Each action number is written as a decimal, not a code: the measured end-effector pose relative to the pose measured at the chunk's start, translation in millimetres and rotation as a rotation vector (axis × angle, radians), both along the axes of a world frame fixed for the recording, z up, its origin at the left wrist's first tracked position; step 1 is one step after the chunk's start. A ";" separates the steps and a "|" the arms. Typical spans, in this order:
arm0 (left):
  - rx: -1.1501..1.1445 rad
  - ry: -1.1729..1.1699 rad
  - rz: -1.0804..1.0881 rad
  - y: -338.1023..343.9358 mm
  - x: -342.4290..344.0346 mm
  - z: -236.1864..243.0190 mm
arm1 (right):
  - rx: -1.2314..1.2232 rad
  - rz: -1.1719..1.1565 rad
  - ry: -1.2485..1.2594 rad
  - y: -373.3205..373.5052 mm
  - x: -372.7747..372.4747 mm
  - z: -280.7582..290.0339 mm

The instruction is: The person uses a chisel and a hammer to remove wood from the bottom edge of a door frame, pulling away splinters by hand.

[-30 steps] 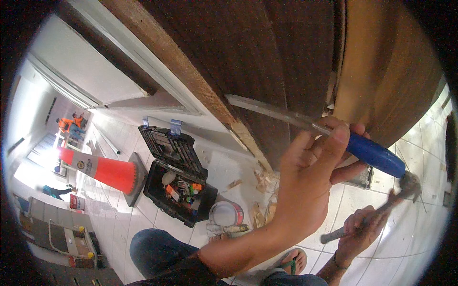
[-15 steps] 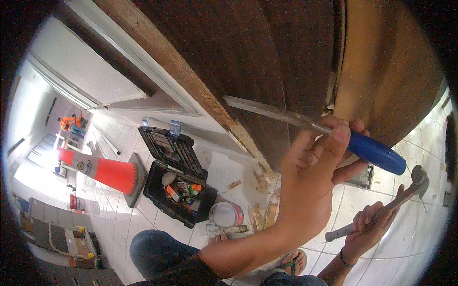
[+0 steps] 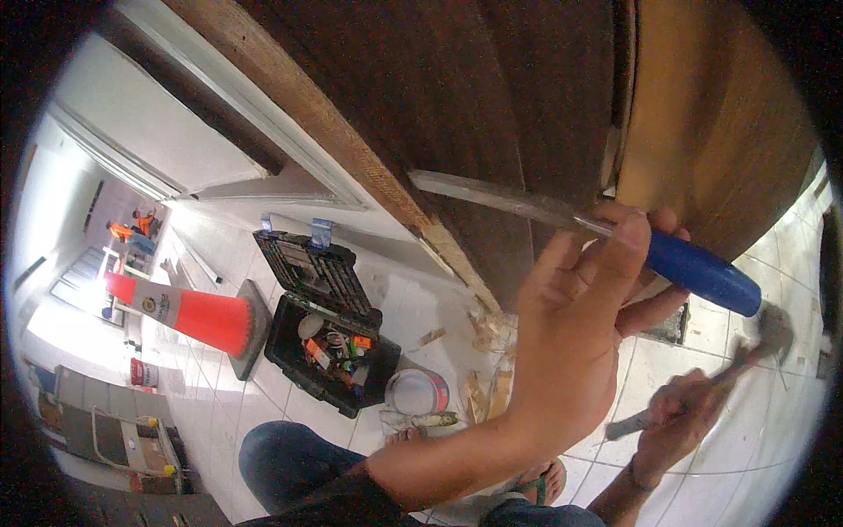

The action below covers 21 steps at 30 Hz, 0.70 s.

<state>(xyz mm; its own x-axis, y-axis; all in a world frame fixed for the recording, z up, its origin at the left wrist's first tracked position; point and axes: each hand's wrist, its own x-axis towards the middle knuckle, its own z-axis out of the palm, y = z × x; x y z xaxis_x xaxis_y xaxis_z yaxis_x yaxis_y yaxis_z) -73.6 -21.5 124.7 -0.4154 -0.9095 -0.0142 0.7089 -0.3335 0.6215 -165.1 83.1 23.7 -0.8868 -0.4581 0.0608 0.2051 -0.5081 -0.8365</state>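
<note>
My left hand is closed around a chisel near where its blade meets the blue handle. The flat metal chisel blade points up and left, its tip at the raw wooden edge beside a dark brown wood panel. At lower right, my right hand grips a claw hammer by its shaft. Smeared by motion, the hammer head is close to the butt of the chisel handle; whether they touch I cannot tell.
On the tiled floor stand an open black toolbox, an orange traffic cone and a round tub. Wood chips lie below the frame. A lighter wood panel rises at right. Far left, people in orange are visible.
The chisel and my left hand have shifted slightly right. My right hand and the hammer have moved a little, now blurred, with the hammer head still near the handle's end.
</note>
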 end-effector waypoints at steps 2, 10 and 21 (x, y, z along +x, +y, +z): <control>-0.007 -0.010 0.012 0.0 1.6 1.0 | 0.060 0.140 0.132 3.7 -5.4 -2.4; -0.023 0.033 -0.002 -2.1 -0.2 0.9 | 0.121 0.190 0.125 0.5 -10.8 -7.3; -0.004 0.037 0.010 -4.1 -4.5 2.8 | 0.068 -0.108 0.025 -8.3 -7.2 21.8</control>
<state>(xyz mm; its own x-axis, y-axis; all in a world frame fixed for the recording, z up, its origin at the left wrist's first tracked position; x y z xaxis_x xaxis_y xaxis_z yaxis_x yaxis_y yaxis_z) -78.2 -25.6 127.5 -0.4066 -0.9136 0.0050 0.7346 -0.3237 0.5963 -172.3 74.8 45.4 -0.9298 -0.3639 0.0559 0.1306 -0.4682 -0.8739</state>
